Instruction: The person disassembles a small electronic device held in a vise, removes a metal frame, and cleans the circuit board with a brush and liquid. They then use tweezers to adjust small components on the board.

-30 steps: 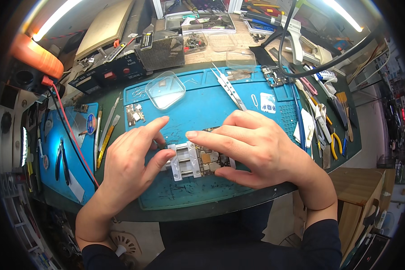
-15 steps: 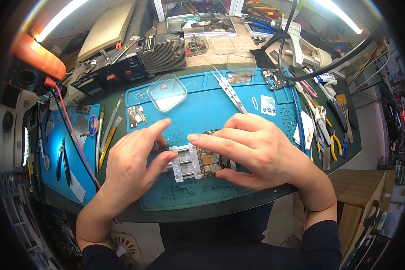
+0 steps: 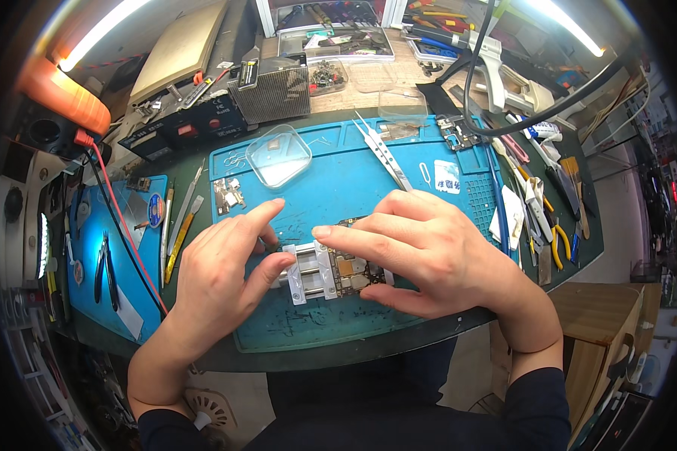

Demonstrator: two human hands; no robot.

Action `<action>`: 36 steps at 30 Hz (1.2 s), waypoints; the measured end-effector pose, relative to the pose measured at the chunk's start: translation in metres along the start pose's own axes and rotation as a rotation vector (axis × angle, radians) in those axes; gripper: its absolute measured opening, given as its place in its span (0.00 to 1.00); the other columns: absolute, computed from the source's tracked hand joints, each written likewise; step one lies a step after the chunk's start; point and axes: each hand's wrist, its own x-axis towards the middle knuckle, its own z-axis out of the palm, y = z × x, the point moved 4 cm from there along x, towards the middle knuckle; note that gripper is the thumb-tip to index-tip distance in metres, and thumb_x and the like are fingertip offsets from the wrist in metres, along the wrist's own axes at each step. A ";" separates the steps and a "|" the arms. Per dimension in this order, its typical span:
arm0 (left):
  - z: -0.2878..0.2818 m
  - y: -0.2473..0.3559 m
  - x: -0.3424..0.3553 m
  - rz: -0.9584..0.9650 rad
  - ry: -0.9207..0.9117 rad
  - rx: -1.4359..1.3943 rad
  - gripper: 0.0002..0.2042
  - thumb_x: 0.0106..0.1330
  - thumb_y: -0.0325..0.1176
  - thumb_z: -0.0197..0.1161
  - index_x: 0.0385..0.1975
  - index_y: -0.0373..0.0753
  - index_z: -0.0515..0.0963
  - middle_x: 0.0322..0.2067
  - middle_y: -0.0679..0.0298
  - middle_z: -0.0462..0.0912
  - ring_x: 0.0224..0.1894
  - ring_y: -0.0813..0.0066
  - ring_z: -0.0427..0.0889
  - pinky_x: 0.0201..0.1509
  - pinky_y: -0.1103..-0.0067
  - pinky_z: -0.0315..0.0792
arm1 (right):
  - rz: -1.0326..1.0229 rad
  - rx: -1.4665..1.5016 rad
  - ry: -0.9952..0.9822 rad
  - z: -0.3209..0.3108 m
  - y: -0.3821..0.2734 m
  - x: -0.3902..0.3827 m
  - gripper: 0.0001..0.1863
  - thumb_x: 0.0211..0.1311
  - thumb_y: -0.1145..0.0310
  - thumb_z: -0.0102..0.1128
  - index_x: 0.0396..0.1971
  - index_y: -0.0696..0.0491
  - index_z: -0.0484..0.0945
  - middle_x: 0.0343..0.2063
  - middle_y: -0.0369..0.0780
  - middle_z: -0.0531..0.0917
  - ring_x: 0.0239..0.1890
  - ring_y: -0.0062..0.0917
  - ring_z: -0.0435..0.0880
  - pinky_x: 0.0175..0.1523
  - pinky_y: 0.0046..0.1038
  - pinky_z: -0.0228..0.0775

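One silvery, two-barred holder (image 3: 325, 272) adjoins a dark, copper-patched circuit board (image 3: 357, 278).

The silvery metal clamping holder (image 3: 324, 272), two flat crossbars joined by slim parallel rods, lay flat on the blue work mat (image 3: 338, 323). The dark circuit board (image 3: 347, 268) with gold and grey patches sat against its right crossbar, apparently clamped, though its right end was partly hidden.
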 end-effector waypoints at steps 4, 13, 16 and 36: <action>-0.001 0.001 0.001 0.001 -0.002 -0.005 0.26 0.66 0.36 0.74 0.62 0.35 0.76 0.33 0.61 0.85 0.33 0.64 0.84 0.39 0.70 0.77 | -0.001 -0.004 0.008 0.000 0.000 0.000 0.45 0.43 0.68 0.79 0.68 0.49 0.76 0.39 0.34 0.85 0.39 0.30 0.81 0.46 0.31 0.76; -0.001 0.000 0.000 -0.002 0.001 -0.011 0.26 0.66 0.36 0.74 0.62 0.34 0.76 0.34 0.61 0.85 0.33 0.63 0.84 0.39 0.69 0.77 | -0.016 -0.023 0.011 0.001 -0.003 0.000 0.40 0.48 0.67 0.77 0.66 0.50 0.78 0.41 0.36 0.87 0.39 0.31 0.83 0.44 0.32 0.76; -0.001 0.000 0.000 -0.001 0.006 -0.015 0.26 0.66 0.36 0.74 0.62 0.34 0.76 0.34 0.61 0.85 0.33 0.63 0.84 0.40 0.69 0.77 | -0.038 -0.048 0.028 0.002 -0.003 -0.001 0.38 0.48 0.69 0.74 0.65 0.50 0.79 0.38 0.35 0.85 0.38 0.29 0.81 0.44 0.30 0.76; -0.014 0.015 -0.002 0.225 0.158 -0.100 0.22 0.64 0.30 0.75 0.58 0.36 0.80 0.38 0.59 0.87 0.34 0.67 0.87 0.36 0.76 0.81 | 0.617 1.851 0.263 0.009 0.028 -0.020 0.23 0.83 0.58 0.47 0.61 0.61 0.77 0.55 0.48 0.84 0.51 0.28 0.85 0.51 0.30 0.76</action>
